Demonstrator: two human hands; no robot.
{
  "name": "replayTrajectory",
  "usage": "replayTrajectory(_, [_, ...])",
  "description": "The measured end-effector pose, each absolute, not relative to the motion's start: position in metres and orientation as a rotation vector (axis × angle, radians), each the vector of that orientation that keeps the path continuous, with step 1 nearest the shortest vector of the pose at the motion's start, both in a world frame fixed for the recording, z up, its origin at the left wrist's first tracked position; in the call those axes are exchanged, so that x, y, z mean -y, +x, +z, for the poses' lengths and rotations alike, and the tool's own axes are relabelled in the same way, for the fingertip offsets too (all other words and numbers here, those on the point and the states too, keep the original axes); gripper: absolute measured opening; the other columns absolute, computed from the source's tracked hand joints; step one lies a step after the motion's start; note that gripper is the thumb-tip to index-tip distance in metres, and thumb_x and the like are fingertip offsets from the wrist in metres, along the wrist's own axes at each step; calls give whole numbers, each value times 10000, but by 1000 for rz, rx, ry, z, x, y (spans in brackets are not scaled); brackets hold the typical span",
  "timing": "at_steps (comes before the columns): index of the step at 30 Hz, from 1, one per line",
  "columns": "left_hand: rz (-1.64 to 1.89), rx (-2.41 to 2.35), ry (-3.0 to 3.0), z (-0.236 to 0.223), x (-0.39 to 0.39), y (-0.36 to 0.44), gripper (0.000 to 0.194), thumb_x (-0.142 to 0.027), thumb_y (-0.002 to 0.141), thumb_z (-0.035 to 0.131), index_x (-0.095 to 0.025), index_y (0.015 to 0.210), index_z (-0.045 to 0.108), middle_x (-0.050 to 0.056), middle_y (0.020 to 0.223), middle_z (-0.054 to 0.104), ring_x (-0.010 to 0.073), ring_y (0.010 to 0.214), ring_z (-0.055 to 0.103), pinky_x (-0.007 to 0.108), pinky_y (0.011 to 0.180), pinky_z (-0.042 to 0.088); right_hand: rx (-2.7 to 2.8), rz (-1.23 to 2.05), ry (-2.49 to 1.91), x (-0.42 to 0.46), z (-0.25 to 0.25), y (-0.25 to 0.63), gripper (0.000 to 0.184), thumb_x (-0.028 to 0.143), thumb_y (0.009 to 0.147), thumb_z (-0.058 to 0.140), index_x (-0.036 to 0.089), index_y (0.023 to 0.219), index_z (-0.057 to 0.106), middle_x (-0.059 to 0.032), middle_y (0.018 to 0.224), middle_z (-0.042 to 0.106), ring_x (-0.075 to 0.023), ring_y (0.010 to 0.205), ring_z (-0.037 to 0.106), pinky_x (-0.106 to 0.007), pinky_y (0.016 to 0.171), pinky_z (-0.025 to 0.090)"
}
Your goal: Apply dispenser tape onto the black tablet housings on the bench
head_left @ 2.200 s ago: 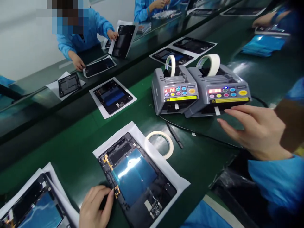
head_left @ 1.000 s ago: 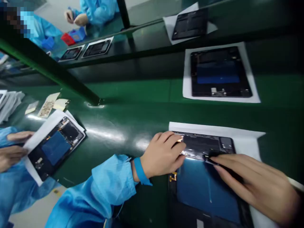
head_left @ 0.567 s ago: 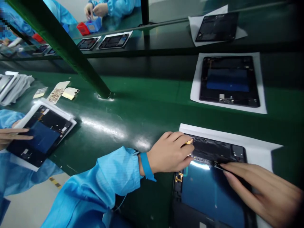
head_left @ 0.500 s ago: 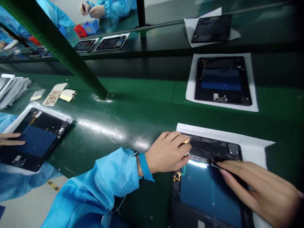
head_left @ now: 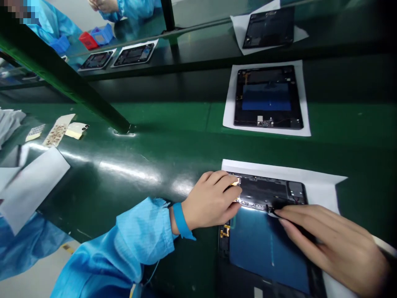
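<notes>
An opened tablet (head_left: 266, 248) lies in front of me on a white sheet (head_left: 322, 194), its dark inner parts and large blue battery panel showing. Curled over its upper left side, my left hand (head_left: 212, 200) presses the fingertips down by a gold-coloured flex cable (head_left: 236, 182). My right hand (head_left: 331, 244) pinches a thin dark tool (head_left: 270, 211); its tip touches the strip just above the battery panel. Most of that tool is hidden by the fingers, so its exact kind cannot be made out. A blue band (head_left: 183, 221) circles my left wrist.
Another opened tablet (head_left: 266, 99) rests on paper beyond mine; one more (head_left: 269, 28) sits on the raised shelf. A green post (head_left: 93, 103) rises at left. Sticker sheets (head_left: 58, 130) lie near it. A co-worker's blue sleeve (head_left: 31, 244) and white sheet (head_left: 37, 182) are at left.
The view has shifted slightly, moving most things leftward. At left, the co-worker's tablet is no longer visible and a raised white sheet shows there. My hands keep almost the same place on my tablet.
</notes>
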State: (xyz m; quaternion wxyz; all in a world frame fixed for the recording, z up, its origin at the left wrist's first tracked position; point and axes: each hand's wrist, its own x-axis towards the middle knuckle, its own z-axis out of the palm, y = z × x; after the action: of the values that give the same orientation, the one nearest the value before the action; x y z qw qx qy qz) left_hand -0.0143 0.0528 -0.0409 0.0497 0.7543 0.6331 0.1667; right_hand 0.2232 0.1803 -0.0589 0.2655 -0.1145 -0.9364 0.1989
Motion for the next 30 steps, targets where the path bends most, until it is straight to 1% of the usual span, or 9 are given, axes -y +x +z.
replayTrajectory(5, [520,-1918,2285,-39,-54,-15,267,-339,984,483,-155,1093,642,129,1219,656,283,1207,552,439,955,486,2507,560,-313,-181,-56,221,124,209,915,625,269,999,694,7,923,736,-177,779,711,-308,722,591])
replayTrajectory(8, [538,-1918,2288,-39,-54,-15,254,-328,974,498,-150,1089,637,131,1217,654,285,1196,554,445,946,489,2495,544,-309,-180,-53,218,99,209,924,619,247,980,690,3,901,731,-165,751,703,-296,705,583])
replayTrajectory(16, [555,-1931,2316,-39,-56,-15,246,-322,975,500,-153,1087,639,121,1206,665,284,1174,570,441,938,499,2509,459,-273,-180,-54,219,68,199,948,605,205,979,666,-23,911,723,-155,763,689,-297,718,568])
replayTrajectory(20, [602,-1909,2342,-36,-57,-16,237,-301,966,529,-135,1096,638,127,1205,667,299,1174,570,449,941,504,2515,446,-296,-179,-53,217,71,164,935,619,193,987,658,-32,906,722,-146,790,679,-279,753,556])
replayTrajectory(24, [569,-1927,2336,-33,-59,-19,228,-277,970,532,-146,1123,638,140,1220,665,319,1171,572,486,937,510,2522,468,-339,-180,-50,213,95,126,927,613,184,987,658,-28,904,720,-139,818,663,-269,753,543])
replayTrajectory(30, [577,-1934,2372,-39,-68,-22,211,-229,959,556,-155,1143,628,144,1241,657,345,1185,570,507,920,521,2504,471,-366,-186,-50,209,93,184,954,584,180,946,677,-41,896,714,-146,769,640,-284,693,524])
